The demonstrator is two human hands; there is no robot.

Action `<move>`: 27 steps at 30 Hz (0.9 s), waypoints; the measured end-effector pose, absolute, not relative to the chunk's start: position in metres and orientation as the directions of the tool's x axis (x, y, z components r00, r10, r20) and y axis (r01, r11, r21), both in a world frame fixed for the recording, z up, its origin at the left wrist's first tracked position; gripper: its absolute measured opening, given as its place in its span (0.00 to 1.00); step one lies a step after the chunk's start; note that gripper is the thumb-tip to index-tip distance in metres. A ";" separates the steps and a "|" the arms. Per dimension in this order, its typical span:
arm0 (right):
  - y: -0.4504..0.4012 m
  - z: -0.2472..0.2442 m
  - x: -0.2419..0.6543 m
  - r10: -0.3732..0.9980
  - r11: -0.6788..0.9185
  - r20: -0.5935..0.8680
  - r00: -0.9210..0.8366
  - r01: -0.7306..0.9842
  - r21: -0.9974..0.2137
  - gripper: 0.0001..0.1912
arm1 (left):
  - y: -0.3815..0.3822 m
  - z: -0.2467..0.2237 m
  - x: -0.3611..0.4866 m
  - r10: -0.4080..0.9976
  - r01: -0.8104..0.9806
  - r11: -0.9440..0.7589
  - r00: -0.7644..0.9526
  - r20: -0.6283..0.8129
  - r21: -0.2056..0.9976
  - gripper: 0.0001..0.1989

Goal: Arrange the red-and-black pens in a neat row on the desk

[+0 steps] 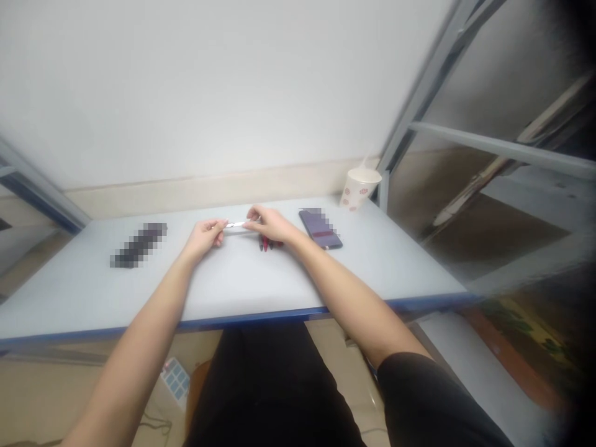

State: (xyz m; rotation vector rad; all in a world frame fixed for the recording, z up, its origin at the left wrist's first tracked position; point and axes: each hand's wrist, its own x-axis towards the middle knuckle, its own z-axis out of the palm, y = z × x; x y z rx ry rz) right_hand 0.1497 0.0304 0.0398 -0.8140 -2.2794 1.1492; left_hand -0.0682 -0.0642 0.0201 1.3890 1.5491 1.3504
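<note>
Between my two hands, just above the light table (242,273), is a thin white stick-like object (236,225), roughly level. My left hand (207,237) pinches its left end between thumb and fingers. The right end is in the closed fingers of my right hand (267,223). Under my right hand lie a few dark and red pen-like things (265,243), partly hidden by it. What the white object is exactly is too small to tell.
A dark phone (321,230) lies right of my right hand. Behind it at the back right stands a paper cup (359,186) with a straw. A blurred-out dark object (138,246) rests on the left. Metal posts flank the table; a power strip (176,380) is below.
</note>
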 end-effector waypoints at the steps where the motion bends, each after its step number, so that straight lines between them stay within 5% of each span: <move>1: 0.032 0.040 0.150 0.685 0.445 0.094 -0.723 0.313 -0.839 0.14 | -0.064 0.021 -0.068 0.958 0.286 -0.096 -0.233 0.167 0.953 0.25; 4: 0.036 0.042 0.151 0.695 0.388 0.063 -0.716 0.300 -0.872 0.17 | -0.065 0.021 -0.068 0.953 0.275 -0.109 -0.245 0.179 0.955 0.25; 8: 0.044 0.040 0.150 0.700 0.339 0.236 -0.674 0.023 -0.940 0.10 | -0.064 0.020 -0.069 0.965 0.246 -0.095 -0.215 0.150 0.965 0.27; 14: 0.049 0.035 0.145 0.690 -0.044 0.098 -0.717 -0.177 -0.983 0.12 | -0.059 0.016 -0.068 0.979 0.198 -0.053 -0.184 0.091 0.979 0.28; 27: 0.040 0.044 0.143 0.713 -0.015 0.237 -0.659 -0.353 -0.936 0.08 | -0.065 0.018 -0.059 0.999 0.153 -0.015 0.049 0.007 0.988 0.29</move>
